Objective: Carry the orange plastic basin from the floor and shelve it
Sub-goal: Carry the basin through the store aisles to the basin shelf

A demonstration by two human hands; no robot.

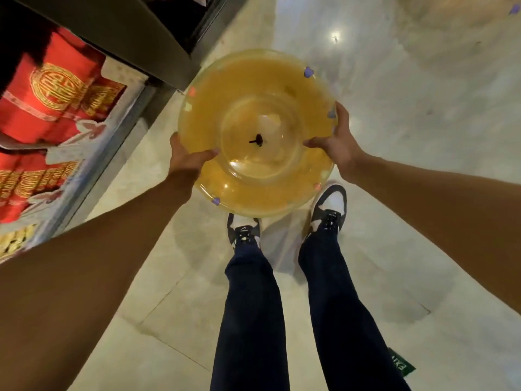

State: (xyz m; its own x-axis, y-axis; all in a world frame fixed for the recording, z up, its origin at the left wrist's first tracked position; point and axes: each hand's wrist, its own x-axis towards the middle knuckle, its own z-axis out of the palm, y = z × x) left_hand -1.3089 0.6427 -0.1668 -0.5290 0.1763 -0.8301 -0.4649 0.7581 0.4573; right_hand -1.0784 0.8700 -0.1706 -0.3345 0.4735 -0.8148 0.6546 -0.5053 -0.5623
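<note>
The orange, see-through plastic basin (pixel 255 88) is round, with small purple and pink marks along its rim. It hangs above the floor in front of me, over my feet. My left hand (pixel 184 159) grips its left rim, thumb inside the bowl. Opposite it, my right hand (pixel 337 142) holds the right rim, thumb also inside. A small dark spot shows at the middle of the basin's base.
A dark shelf unit (pixel 118 26) runs along the left, with red and gold packaged goods (pixel 53 100) on its low shelf. Pale tiled floor (pixel 394 136) spreads ahead and to the right. A green floor sticker (pixel 400 365) lies near my right leg.
</note>
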